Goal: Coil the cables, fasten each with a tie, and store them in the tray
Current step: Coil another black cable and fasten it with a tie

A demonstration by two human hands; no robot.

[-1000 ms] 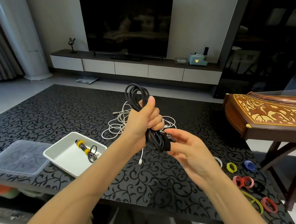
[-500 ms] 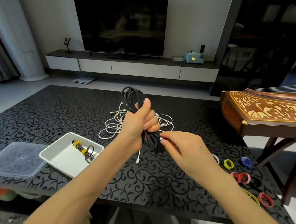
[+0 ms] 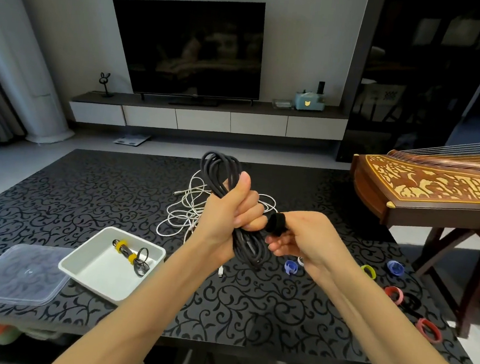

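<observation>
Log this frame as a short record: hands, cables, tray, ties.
Left hand: grips black cable, coiled
Right hand: holds black tie beside it
Tray: holds one tied cable, yellow ties
White cable: loose on table, untied
Spare ties: on table, right side
Lid: left of tray

My right hand has come off the black cable bundle, where its fingertips were pinching half a second ago, and now sits at 3 o'clock of it. The black tie, earlier pressed against the bundle's lower strands, is lifted away on that hand's raised finger, just beside my left hand's knuckles. A blue tie, covered before by my right hand, now shows at 6 o'clock of its fingers.
</observation>
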